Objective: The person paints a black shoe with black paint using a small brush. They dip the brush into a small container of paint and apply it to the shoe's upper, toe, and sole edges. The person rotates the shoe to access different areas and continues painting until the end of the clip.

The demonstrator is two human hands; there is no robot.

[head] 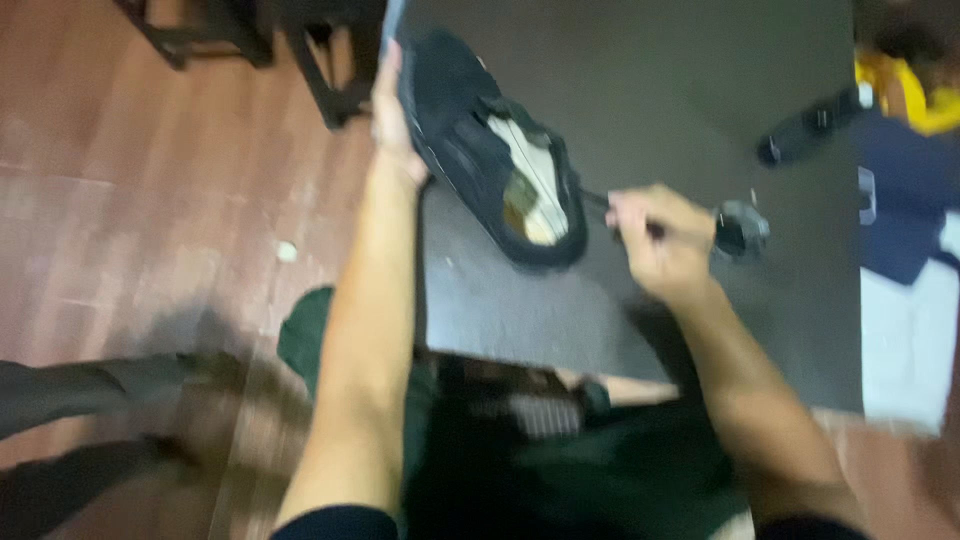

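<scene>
A black shoe [470, 130] with a pale insole lies on its side on the dark tabletop [680, 90], opening toward me. My left hand [392, 120] grips the shoe along its left edge near the toe. My right hand [655, 240] is closed on a thin black tool [735, 228] with a round dark end, held just right of the shoe's heel. The tool's tip reaches toward the shoe opening. The picture is blurred by motion.
A black cylinder-shaped object [805, 130] lies at the table's far right. Yellow and blue items [905, 90] sit beyond the right edge. Reddish wooden floor [150, 200] spreads left, with chair legs [330, 80] at the top and dark fabric [80, 400] at the lower left.
</scene>
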